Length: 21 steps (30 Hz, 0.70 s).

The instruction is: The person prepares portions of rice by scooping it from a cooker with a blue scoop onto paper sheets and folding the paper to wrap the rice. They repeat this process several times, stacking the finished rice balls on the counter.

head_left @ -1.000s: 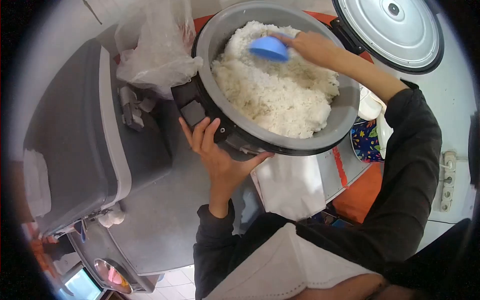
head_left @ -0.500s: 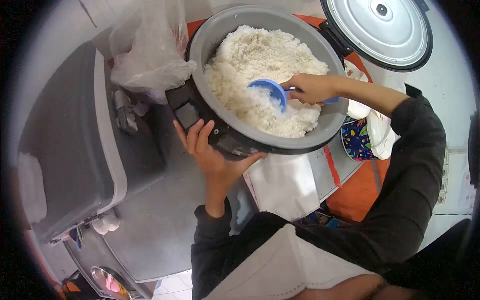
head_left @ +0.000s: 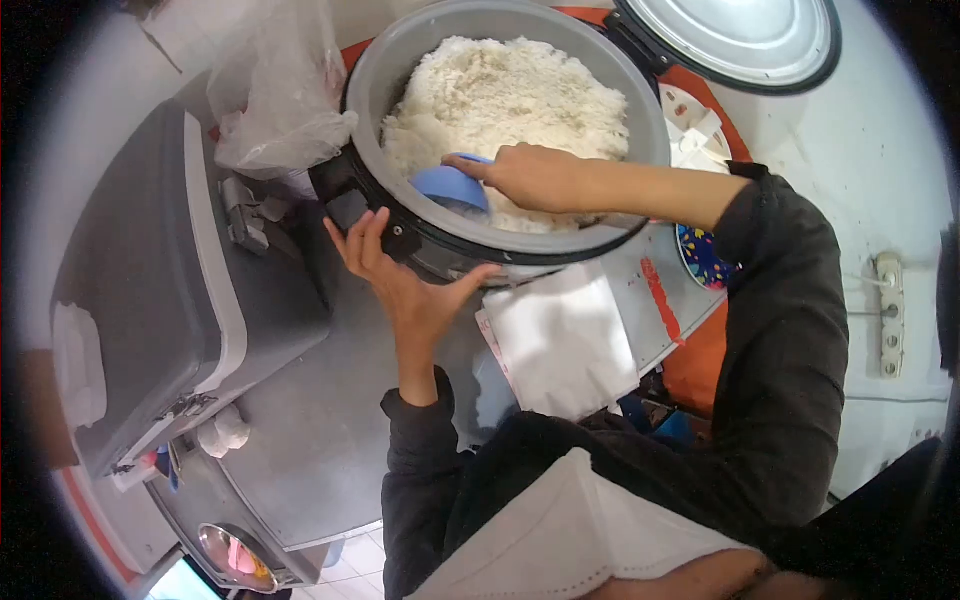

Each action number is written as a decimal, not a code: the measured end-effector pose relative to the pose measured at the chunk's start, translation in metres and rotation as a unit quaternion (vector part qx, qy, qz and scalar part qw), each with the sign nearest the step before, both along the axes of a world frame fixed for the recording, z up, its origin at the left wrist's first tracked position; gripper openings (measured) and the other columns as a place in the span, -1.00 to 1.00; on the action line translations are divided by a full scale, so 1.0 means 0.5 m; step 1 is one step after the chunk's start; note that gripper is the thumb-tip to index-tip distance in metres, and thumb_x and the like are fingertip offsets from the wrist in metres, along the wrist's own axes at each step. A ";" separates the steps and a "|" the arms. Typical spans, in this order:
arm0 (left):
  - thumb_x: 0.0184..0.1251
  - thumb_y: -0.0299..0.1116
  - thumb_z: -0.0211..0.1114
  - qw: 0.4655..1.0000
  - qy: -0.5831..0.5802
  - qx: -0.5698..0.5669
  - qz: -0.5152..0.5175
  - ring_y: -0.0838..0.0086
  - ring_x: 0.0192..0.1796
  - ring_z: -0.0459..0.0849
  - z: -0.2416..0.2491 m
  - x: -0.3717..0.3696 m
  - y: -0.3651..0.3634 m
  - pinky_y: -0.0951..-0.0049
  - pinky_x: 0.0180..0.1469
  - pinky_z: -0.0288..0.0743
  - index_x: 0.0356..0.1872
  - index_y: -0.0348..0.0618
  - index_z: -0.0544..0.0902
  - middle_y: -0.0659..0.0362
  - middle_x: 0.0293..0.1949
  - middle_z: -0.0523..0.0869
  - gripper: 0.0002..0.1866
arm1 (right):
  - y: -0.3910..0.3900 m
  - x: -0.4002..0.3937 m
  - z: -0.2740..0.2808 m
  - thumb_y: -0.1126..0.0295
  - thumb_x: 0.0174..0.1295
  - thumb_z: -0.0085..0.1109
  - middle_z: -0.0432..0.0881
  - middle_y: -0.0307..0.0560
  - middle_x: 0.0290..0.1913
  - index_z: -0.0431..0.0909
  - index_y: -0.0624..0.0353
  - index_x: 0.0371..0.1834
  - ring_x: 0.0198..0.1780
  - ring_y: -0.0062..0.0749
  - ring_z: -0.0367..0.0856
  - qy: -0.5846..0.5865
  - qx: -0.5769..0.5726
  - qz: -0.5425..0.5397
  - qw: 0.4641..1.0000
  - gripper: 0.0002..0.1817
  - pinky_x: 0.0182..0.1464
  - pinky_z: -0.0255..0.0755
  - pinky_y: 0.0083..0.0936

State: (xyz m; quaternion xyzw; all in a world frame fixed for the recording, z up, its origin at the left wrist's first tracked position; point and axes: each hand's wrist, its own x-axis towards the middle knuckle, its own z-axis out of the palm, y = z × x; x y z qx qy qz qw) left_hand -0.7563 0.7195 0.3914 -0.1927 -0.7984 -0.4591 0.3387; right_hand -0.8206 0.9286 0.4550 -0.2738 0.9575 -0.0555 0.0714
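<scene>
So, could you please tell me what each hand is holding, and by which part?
The right hand grips the blue plastic scoop at its handle end; the left hand braces the large grey rice cooker by its outer wall.

The view was bright and evenly lit, with soft, diffuse light and only faint shadows. A fisheye lens bent straight lines into curves, and a dark vignette closed off all four corners of the frame. The rice at the upper centre looked nearly washed out, its grain lost in the whitest parts. The metal lid at the upper right showed a pale sheen. The white wall on the right was close to overexposed. Details toward the lower left edge were soft and smeared, while the centre stayed fairly sharp.
</scene>
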 end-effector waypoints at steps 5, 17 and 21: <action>-0.49 0.11 0.63 0.999 -0.017 -0.033 0.007 -0.02 0.39 -0.02 0.003 0.008 -0.010 -0.17 0.42 -0.15 0.23 -0.18 0.15 0.06 0.20 0.20 0.18 | 0.011 -0.040 0.073 0.59 0.08 0.00 0.55 0.10 -0.54 0.09 -0.17 0.43 -0.48 0.00 0.60 -0.043 0.095 0.123 0.987 -0.22 -0.32 0.45 -0.16; -0.49 0.11 0.63 1.000 -0.024 -0.013 0.006 -0.06 0.38 -0.02 -0.005 -0.002 -0.013 -0.22 0.40 -0.12 0.21 -0.14 0.22 0.05 0.17 0.17 0.13 | 0.013 -0.039 0.028 0.44 0.28 -0.02 0.61 0.22 -0.20 0.29 0.07 0.31 -0.32 0.07 0.57 -0.217 -0.040 0.069 0.973 -0.52 -0.18 0.43 -0.21; -0.49 0.10 0.63 1.000 -0.020 -0.023 -0.006 -0.10 0.38 -0.04 -0.002 -0.002 -0.017 -0.24 0.39 -0.12 0.20 -0.11 0.24 0.05 0.18 0.18 0.11 | 0.017 -0.059 0.089 0.34 0.35 -0.05 0.54 0.08 -0.51 0.28 0.03 0.33 -0.61 -0.32 0.51 -0.374 -0.007 -0.072 0.924 -0.54 -0.51 0.44 -0.42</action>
